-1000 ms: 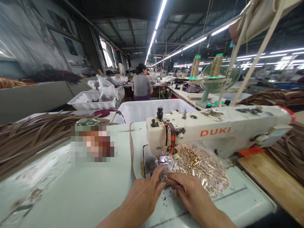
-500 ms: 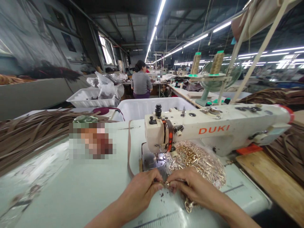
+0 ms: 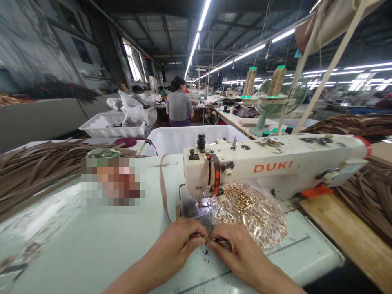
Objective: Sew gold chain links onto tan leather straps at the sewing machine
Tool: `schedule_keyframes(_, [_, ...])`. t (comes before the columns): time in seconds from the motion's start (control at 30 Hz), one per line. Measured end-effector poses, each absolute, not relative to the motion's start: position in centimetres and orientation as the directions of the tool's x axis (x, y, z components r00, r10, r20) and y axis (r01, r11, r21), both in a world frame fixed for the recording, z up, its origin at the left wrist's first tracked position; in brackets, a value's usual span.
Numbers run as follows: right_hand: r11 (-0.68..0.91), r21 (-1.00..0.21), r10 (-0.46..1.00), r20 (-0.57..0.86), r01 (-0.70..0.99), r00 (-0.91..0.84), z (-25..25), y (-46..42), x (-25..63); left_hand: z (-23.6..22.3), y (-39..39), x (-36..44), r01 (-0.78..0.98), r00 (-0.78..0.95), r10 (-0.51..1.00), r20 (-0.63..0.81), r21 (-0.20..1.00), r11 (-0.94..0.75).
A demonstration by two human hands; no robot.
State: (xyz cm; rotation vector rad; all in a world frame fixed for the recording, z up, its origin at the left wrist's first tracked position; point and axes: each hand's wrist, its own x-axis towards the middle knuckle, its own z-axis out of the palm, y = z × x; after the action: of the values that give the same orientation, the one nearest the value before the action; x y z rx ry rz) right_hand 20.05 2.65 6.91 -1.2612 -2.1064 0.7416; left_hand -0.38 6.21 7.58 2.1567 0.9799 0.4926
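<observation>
My left hand (image 3: 180,239) is closed in a pinch on a narrow brown leather strap (image 3: 164,192), which loops up behind it onto the table. Fingertip to fingertip with it, my right hand (image 3: 237,245) pinches a small gold metal clasp (image 3: 207,240), mostly covered by the fingers. Both hands are just in front of the needle area of a white sewing machine (image 3: 241,163). A clear bag of gold metal clasps (image 3: 254,212) lies under the machine's arm, behind my right hand.
Bundles of brown straps (image 3: 39,167) lie at the left, with a blurred item (image 3: 114,179) nearby. A white bin (image 3: 183,136) stands behind the table. Thread cones (image 3: 278,81) and a fan (image 3: 263,118) stand at the back right. Another person (image 3: 179,104) sits ahead, back turned.
My right hand has turned inward and drawn closer to the left. The gold clasp dangling below it earlier no longer shows. The view has shifted slightly.
</observation>
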Motion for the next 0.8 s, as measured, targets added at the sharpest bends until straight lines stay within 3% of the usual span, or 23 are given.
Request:
schedule_keyframes(0.17, [0.264, -0.798, 0.944, 0.098, 0.542, -0.316, 6.6, 3.5, 19.5, 7.6, 7.0, -0.3, 0.526, 0.642, 0.757, 0.118, 0.652, -0.547])
schedule_keyframes(0.27, [0.198, -0.818, 0.946, 0.016, 0.541, -0.323, 6.2, 4.8, 19.1, 7.7, 8.6, -0.1, 0.557, 0.719, 0.686, 0.110, 0.499, -0.664])
schedule_keyframes(0.4, [0.299, -0.477, 0.950, 0.065, 0.826, -0.306, 6.6, 6.5, 18.8, 7.6, 11.3, 0.3, 0.587, 0.768, 0.640, 0.033, 0.364, -0.723])
schedule_keyframes(0.47, [0.335, -0.379, 0.942, 0.099, 0.863, -0.322, 7.0, 7.3, 19.0, 7.7, 12.2, 0.4, 0.601, 0.769, 0.639, -0.002, 0.341, -0.723])
schedule_keyframes(0.67, [0.688, -0.414, 0.702, 0.171, 0.596, -0.692, 7.0, 9.1, 20.6, 8.6, 13.0, 1.1, 0.643, 0.751, 0.656, -0.080, 0.314, -0.699])
schedule_keyframes(0.8, [0.755, -0.360, 0.633, 0.186, 0.548, -0.751, 6.4, 9.6, 20.9, 8.4, 13.0, 1.0, 0.706, 0.675, 0.738, -0.013, 0.302, -0.640])
